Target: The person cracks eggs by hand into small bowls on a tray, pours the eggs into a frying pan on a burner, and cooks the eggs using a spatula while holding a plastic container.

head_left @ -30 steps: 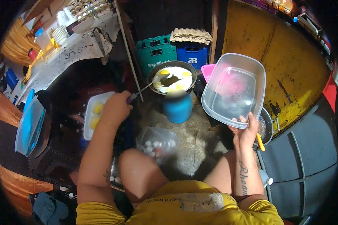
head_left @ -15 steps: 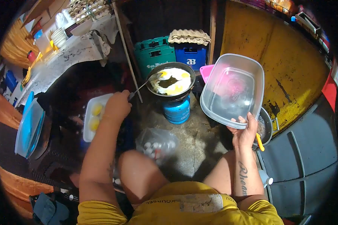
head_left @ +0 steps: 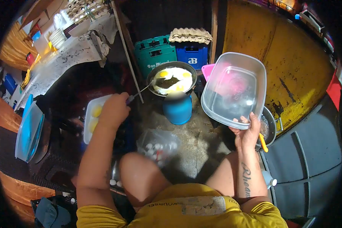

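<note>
My left hand point(head_left: 116, 109) is closed around the handle of a metal spatula point(head_left: 141, 91). Its far end rests at the left edge of the fried eggs point(head_left: 185, 81), whose whites join in a ring with several yolks. They lie in a dark frying pan point(head_left: 194, 72) above a blue gas canister point(head_left: 177, 112). In my right hand point(head_left: 248, 133) is a clear plastic container point(head_left: 233, 91), tilted with its open side toward me. Under my left forearm a white tray point(head_left: 88, 131) holds eggs with yellow yolks, partly covered by the arm.
A plastic bag point(head_left: 158, 144) of eggshells lies on the floor between my knees. Beyond the pan stand a green crate point(head_left: 154, 55) and a blue crate point(head_left: 192, 57) topped by egg trays point(head_left: 190, 36). A pot point(head_left: 269, 123) with an orange-handled tool is at right.
The spatula's tip has shifted slightly left and down along the eggs, and a dark gap in the white looks wider. My right hand and the container have barely moved.
</note>
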Demonstrator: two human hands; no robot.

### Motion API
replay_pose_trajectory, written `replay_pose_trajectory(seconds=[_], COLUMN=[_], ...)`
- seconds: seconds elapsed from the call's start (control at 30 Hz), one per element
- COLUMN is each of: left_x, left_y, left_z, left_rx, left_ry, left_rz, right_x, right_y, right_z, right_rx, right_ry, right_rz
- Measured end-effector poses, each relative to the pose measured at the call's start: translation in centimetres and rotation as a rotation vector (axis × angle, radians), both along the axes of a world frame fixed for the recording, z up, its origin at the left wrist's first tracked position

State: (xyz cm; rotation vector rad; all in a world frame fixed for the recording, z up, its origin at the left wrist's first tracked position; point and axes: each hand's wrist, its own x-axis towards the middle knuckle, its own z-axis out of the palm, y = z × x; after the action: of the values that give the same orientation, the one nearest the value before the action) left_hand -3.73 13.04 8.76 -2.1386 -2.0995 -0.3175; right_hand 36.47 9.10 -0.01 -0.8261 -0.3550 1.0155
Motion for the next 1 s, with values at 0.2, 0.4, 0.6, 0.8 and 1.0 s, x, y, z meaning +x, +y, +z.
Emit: replay_pose_trajectory(seconds=[0.2,0.4,0.6,0.8,1.0], left_x=[-0.5,0.1,-0.1,0.4,0.3], left_y=[2.0,1.3,0.5,0.3,-1.5], left_z=[-1.5,-0.8,0.5,1.0,2.9], left_rx=[0.030,0.092,0.106,0.027,-0.012], left_ry=[0.034,0.022,0.063,0.099,0.043], left_rz=[0.037,-0.003,-0.072,-0.061,-0.108], right_x=[0.0,0.2,0.1,0.0,0.1], right_y=[-0.1,0.0,-0.1,-0.1,-0.2], right_z=[0.1,0.0,0.2,0.2,0.2], right_rx=[0.019,0.017,0.032,0.018,0.001], right_ry=[0.012,0.015,0.014,0.026,0.008], right_rz=[0.022,-0.002,0.004,0.019,-0.004])
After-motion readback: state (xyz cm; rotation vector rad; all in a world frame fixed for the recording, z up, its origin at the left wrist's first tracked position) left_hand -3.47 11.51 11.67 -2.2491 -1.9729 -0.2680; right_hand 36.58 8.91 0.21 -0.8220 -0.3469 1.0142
